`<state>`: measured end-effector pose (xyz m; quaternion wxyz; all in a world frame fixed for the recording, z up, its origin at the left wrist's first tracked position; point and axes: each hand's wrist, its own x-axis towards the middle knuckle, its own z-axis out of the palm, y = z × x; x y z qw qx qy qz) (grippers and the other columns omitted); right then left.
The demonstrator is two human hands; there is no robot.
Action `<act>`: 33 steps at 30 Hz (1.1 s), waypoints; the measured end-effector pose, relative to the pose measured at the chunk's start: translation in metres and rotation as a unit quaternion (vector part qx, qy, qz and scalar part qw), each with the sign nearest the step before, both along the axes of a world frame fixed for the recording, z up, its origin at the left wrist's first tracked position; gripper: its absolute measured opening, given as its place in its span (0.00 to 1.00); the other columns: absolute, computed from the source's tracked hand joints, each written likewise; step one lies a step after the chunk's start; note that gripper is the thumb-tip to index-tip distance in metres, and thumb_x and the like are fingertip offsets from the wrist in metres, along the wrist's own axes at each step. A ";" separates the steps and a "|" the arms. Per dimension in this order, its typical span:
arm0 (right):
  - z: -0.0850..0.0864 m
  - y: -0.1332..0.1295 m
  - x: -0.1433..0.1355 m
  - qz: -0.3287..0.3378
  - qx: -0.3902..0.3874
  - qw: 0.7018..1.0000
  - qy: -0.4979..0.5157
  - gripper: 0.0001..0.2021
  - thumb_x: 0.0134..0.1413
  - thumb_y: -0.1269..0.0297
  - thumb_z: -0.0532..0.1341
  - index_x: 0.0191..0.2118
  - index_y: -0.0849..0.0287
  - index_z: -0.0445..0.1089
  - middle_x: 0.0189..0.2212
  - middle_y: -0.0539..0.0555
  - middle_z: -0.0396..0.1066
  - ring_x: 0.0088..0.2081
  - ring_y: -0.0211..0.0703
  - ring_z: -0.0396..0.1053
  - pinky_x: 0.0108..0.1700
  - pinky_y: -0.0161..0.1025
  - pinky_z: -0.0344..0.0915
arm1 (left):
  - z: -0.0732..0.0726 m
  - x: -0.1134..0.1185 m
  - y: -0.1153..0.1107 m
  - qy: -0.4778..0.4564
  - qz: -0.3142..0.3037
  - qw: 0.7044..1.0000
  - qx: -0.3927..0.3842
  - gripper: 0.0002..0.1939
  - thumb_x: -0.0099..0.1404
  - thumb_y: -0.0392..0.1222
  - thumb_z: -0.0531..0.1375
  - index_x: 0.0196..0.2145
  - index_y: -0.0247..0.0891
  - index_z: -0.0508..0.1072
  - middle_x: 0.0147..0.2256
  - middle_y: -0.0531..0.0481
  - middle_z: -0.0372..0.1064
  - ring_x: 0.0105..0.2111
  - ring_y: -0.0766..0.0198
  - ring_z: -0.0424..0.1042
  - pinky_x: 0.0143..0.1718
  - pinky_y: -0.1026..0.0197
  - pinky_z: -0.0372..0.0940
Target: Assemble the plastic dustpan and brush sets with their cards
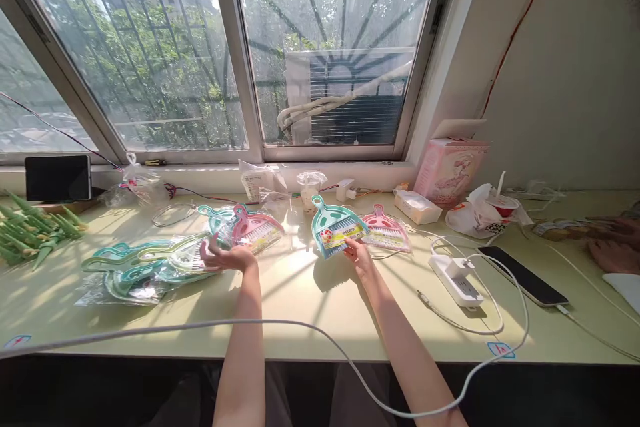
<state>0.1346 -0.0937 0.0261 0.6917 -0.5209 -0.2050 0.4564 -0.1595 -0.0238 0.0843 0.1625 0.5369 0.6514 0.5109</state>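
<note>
My right hand [359, 257] pinches the lower edge of a green dustpan-and-brush set [334, 227] with a yellow label, lifted above the table with its handle pointing away. Behind it and to the right lies a pink set [384, 230] in clear wrap. My left hand [227, 257] is palm up with fingers apart and curled slightly, holding nothing, beside a wrapped pink set [255, 227] and the right end of a pile of green sets [143, 270]. Another green set [215, 215] lies behind the left hand.
A white cable crosses before my forearms. Right are a power strip [456, 280], a phone [523, 275], a tissue pack [417, 205], a pink box [450, 170] and another person's hand [613, 255]. Left are a tablet [58, 178] and green plants [37, 230]. A cup [311, 190] stands by the window.
</note>
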 end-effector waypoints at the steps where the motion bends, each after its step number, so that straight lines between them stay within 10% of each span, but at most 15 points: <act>1: 0.000 0.000 -0.001 0.006 -0.006 1.000 -0.001 0.10 0.48 0.64 0.77 0.35 0.51 0.78 0.31 0.53 0.84 0.32 0.50 0.82 0.33 0.43 0.78 | -0.002 0.004 0.001 -0.007 0.025 1.000 -0.001 0.28 0.68 0.26 0.56 0.63 0.37 0.76 0.68 0.32 0.73 0.83 0.25 0.46 0.79 0.13 0.32; 3: 0.000 0.001 -0.002 0.019 -0.012 1.000 -0.006 0.10 0.47 0.67 0.76 0.35 0.51 0.78 0.31 0.53 0.84 0.30 0.49 0.81 0.31 0.41 0.76 | -0.008 0.023 0.004 -0.007 0.043 0.999 0.021 0.27 0.71 0.29 0.56 0.66 0.36 0.73 0.69 0.30 0.72 0.83 0.27 0.48 0.81 0.19 0.30; 9: 0.000 0.000 0.001 0.083 -0.067 0.994 -0.020 0.14 0.43 0.73 0.75 0.32 0.50 0.73 0.28 0.50 0.81 0.27 0.44 0.76 0.27 0.35 0.71 | -0.038 0.090 0.014 0.127 -0.180 0.975 -0.030 0.26 0.71 0.37 0.66 0.66 0.37 0.78 0.74 0.25 0.70 0.81 0.33 0.58 0.85 0.31 0.32; 13: 0.004 -0.002 0.005 0.125 -0.106 0.986 -0.027 0.12 0.46 0.77 0.73 0.31 0.52 0.74 0.27 0.52 0.79 0.27 0.41 0.74 0.29 0.34 0.70 | -0.042 0.075 0.021 0.320 -0.147 0.931 -0.097 0.21 0.73 0.29 0.58 0.56 0.36 0.86 0.70 0.27 0.76 0.80 0.33 0.62 0.85 0.27 0.37; 19: 0.007 -0.006 0.014 0.135 -0.091 0.985 -0.050 0.11 0.49 0.75 0.74 0.33 0.51 0.76 0.31 0.54 0.81 0.33 0.48 0.78 0.32 0.38 0.70 | -0.037 0.050 0.018 0.275 -0.045 0.960 0.003 0.20 0.73 0.28 0.56 0.46 0.40 0.88 0.77 0.35 0.68 0.85 0.33 0.48 0.80 0.12 0.42; 26: 0.002 -0.005 0.017 0.156 -0.065 0.983 -0.068 0.15 0.45 0.76 0.77 0.31 0.51 0.74 0.29 0.51 0.76 0.30 0.47 0.76 0.30 0.38 0.70 | -0.045 0.091 0.006 0.318 -0.159 0.935 0.012 0.14 0.74 0.39 0.65 0.51 0.32 0.89 0.66 0.23 0.78 0.73 0.28 0.69 0.80 0.29 0.55; 33: 0.010 -0.013 0.014 0.244 -0.077 0.966 -0.044 0.14 0.41 0.79 0.74 0.31 0.54 0.75 0.27 0.52 0.75 0.25 0.39 0.67 0.25 0.34 0.61 | -0.054 0.085 0.018 0.308 -0.109 0.943 -0.058 0.23 0.77 0.29 0.53 0.60 0.31 0.84 0.54 0.26 0.82 0.58 0.35 0.79 0.62 0.40 0.71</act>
